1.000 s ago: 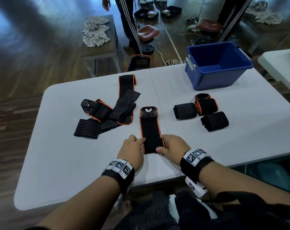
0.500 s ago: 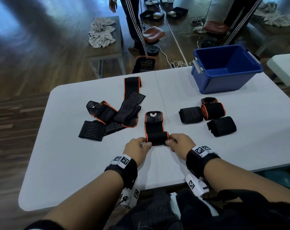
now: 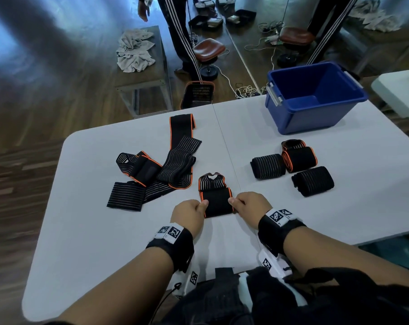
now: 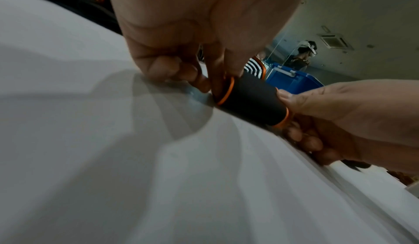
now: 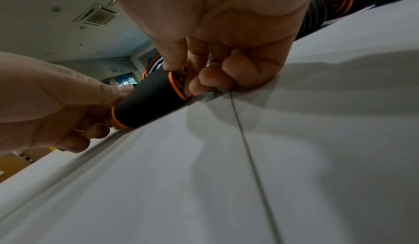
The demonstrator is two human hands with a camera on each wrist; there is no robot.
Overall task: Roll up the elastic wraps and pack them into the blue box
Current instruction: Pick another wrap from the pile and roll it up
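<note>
While both hands are working at the near middle of the white table (image 3: 81, 231), the left hand (image 3: 189, 215) is pinching the left end of a black wrap (image 3: 216, 204) edged in orange, and the right hand (image 3: 251, 207) is pinching its right end; the wrap is lying on the table between them, its near part wound into a thick roll, its striped far end lying flat just beyond the roll; in the left wrist view the thumb and curled fingers (image 4: 179, 72) are closing on the orange rim of the roll (image 4: 251, 101), with the knuckles touching the table; in the right wrist view the other thumb and fingers (image 5: 217, 79) are gripping the opposite rim in the same way; to the left, a loose heap of unrolled wraps (image 3: 156, 170) is lying spread and overlapping on the table; to the right, three finished rolls (image 3: 292, 165) are sitting close together, two of them touching; farther off, at the far right corner of the table, the blue box (image 3: 313, 102) is standing open, well apart from the hands.
</note>
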